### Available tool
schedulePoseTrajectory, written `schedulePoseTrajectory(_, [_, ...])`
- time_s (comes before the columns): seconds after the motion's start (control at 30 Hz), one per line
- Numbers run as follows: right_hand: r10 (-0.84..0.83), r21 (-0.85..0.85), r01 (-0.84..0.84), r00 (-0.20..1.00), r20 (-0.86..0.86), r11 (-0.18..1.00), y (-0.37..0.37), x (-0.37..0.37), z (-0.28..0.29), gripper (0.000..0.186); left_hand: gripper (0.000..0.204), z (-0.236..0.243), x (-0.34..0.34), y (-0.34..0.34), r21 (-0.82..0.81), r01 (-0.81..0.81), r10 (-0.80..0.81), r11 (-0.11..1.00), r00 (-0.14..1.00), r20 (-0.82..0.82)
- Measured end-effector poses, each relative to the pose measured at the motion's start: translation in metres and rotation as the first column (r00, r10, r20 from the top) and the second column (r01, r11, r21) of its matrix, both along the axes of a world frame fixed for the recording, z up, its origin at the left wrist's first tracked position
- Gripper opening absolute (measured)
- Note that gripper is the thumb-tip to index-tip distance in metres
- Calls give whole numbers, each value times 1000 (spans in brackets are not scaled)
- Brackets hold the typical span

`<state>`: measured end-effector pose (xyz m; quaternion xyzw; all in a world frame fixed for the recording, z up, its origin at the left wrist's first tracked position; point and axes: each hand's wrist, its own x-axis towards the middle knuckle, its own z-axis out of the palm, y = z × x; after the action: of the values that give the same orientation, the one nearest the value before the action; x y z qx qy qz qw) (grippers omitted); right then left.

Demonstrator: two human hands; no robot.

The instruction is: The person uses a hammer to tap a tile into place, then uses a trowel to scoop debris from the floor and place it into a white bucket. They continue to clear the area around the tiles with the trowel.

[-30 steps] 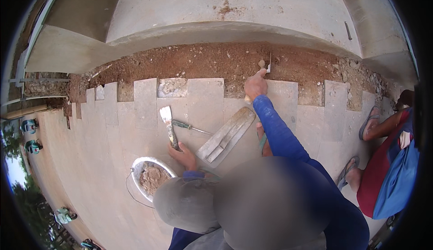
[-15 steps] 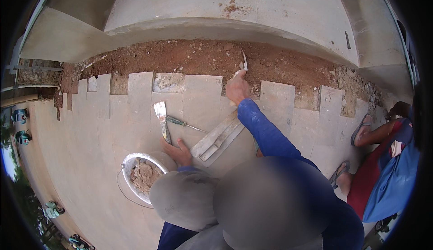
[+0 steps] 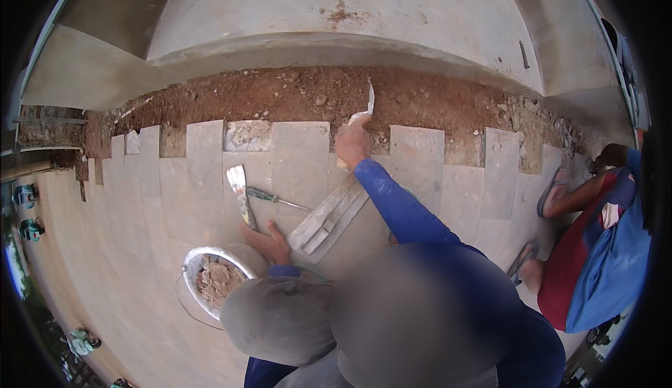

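My right hand (image 3: pixel 353 143) is closed round a pointed trowel (image 3: pixel 370 99), its pale narrow blade over the strip of reddish soil (image 3: pixel 287 97). The trowel's handle is mostly hidden in my grip. Low at the left, my left hand (image 3: pixel 271 244) lies with thumb and fingers apart, close to the handle end of a paint-smeared putty knife (image 3: pixel 239 183). A green-handled screwdriver (image 3: pixel 262 195) lies beside that knife. Between my hands rests a long flat metal float (image 3: pixel 323 221), on the grey floor tiles (image 3: pixel 210 213).
Left of my left hand stands a white bucket (image 3: pixel 187 265) of brown mortar. Beyond the soil rises a low concrete step (image 3: pixel 280 48). Tiles end in a jagged edge along the soil. Another person (image 3: pixel 602 241) in sandals crouches at the right.
The whole view has shifted slightly, so the floor sits further left and lower. The trowel blade in my right hand now points more upright. My left hand stays by the putty knife.
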<state>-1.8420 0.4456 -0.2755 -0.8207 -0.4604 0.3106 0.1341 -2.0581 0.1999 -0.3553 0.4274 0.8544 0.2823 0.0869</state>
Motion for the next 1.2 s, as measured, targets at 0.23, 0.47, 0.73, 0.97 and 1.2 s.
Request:
schedulePoseTrajectory(0.23, [156,6,-156,981,-116,988,21,-44,-12,64,79,-9,5,3,-18,5,-5,1000,1000,9])
schedulePoseTrajectory(0.47, [125,-25,-128,989,-85,992,5,-37,-10,71,81,-1,-1,1,-31,-6,7,1000,1000,12])
schedulePoseTrajectory(0.73, [257,62,-249,943,-213,966,-2,-42,16,58,82,-5,-7,-4,-24,-1,0,1000,1000,-7])
schedulePoseTrajectory(0.97, [443,78,-437,870,-216,896,20,15,-11,39,82,-7,0,4,-38,-6,6,999,1000,15])
schedulePoseTrajectory(1.2, [236,-66,-278,901,-363,958,46,45,45,41,84,-4,-5,-3,-49,-33,33,998,999,-4])
